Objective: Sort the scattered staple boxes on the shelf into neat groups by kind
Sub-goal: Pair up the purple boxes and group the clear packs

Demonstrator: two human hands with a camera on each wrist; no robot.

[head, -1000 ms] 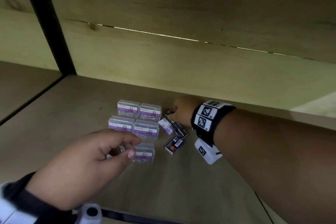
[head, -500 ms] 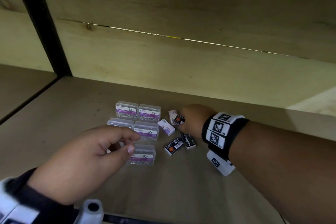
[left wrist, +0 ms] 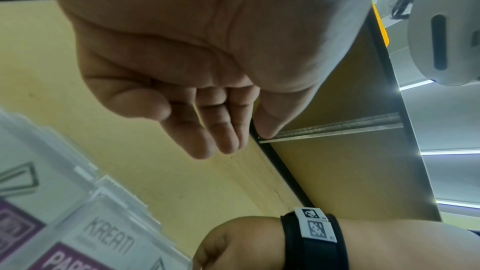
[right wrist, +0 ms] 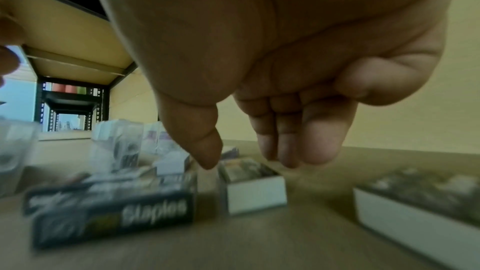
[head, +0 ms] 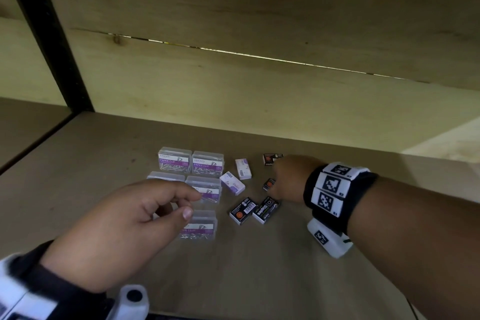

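Observation:
Several small black staple boxes lie on the wooden shelf [head: 259,267]. One sits at the back [head: 271,159], and two lie side by side in front [head: 241,210] [head: 266,209]. My right hand [head: 278,182] reaches down onto another black box [head: 268,184]. In the right wrist view my thumb and fingers flank that box [right wrist: 253,184] and pinch it as it rests on the shelf. Two white-and-purple staple boxes [head: 243,169] [head: 232,182] lie to its left. My left hand [head: 189,204] hovers loosely curled and holds nothing.
Several clear paper clip boxes stand in a block at left [head: 174,160] [head: 207,163] [head: 200,226], partly under my left hand. The shelf's back wall [head: 233,101] is close behind. A black upright post [head: 52,34] stands at far left. Bare shelf lies to the right and front.
My right hand has drawn back to the right, bringing the small black box away from the white boxes. This uncovered the black box at the back. The left hand has barely moved.

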